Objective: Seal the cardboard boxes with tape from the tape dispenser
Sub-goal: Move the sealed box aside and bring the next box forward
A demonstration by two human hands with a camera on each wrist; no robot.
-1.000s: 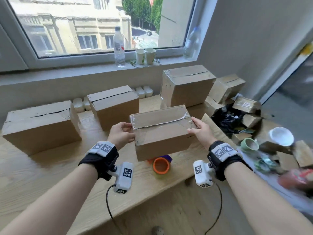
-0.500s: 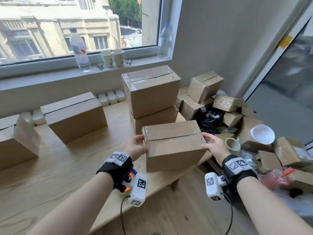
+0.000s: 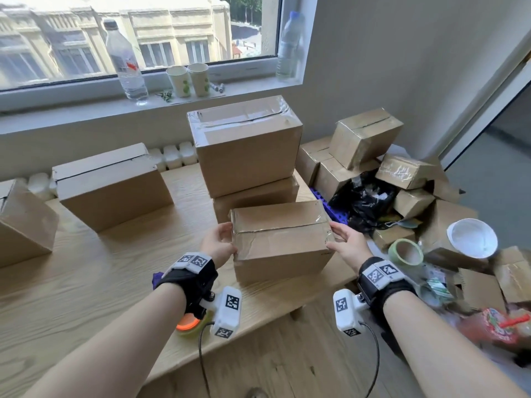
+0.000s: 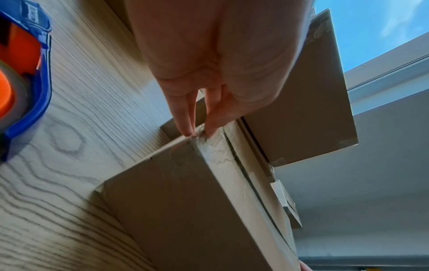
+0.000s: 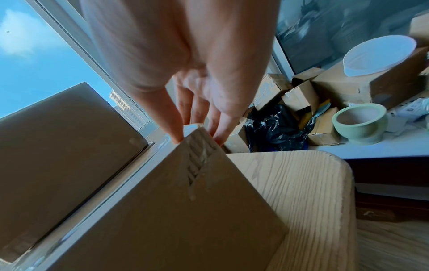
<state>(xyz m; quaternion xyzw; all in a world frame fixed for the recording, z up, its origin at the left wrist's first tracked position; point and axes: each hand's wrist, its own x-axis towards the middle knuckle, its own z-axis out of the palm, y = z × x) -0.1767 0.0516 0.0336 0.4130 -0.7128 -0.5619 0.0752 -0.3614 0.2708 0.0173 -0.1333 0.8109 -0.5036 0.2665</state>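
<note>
A cardboard box with clear tape over its top seam sits at the table's right front corner, just in front of a stack of two taped boxes. My left hand grips its left end at the top edge, fingertips on the taped corner. At the other end my right hand holds the top corner, fingers straddling it. Whether the box rests on the table or hangs just above it, I cannot tell. The orange and blue tape dispenser lies on the table under my left wrist, also in the left wrist view.
An untaped box and another stand on the table's left half. Right of the table lies a pile of small boxes, a black bag, a green tape roll and a white bowl. Bottles and cups line the windowsill.
Both hands have carried the taped box to the right and lowered it in front of the stacked boxes. The dispenser it covered now lies behind my left wrist.
</note>
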